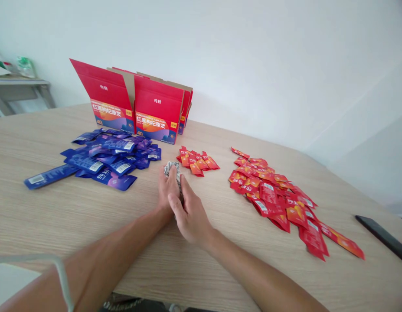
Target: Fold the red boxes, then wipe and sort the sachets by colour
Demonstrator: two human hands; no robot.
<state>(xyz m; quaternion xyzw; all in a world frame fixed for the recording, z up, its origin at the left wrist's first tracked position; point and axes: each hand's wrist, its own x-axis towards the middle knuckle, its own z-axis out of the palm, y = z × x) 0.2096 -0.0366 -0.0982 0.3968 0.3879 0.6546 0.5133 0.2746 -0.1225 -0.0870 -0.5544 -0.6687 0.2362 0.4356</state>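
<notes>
Both my hands meet at the middle of the wooden table. My left hand and my right hand are closed together around a small bundle of silvery sachets, whose top sticks out above my fingers. Just beyond the bundle lies a small cluster of red-orange sachets. A pile of blue-purple sachets lies to the left of my hands. A bigger spread of red sachets lies to the right.
Open red cartons stand at the table's back, behind the blue pile. A dark flat object lies near the right edge. A grey shelf with items stands far left by the white wall.
</notes>
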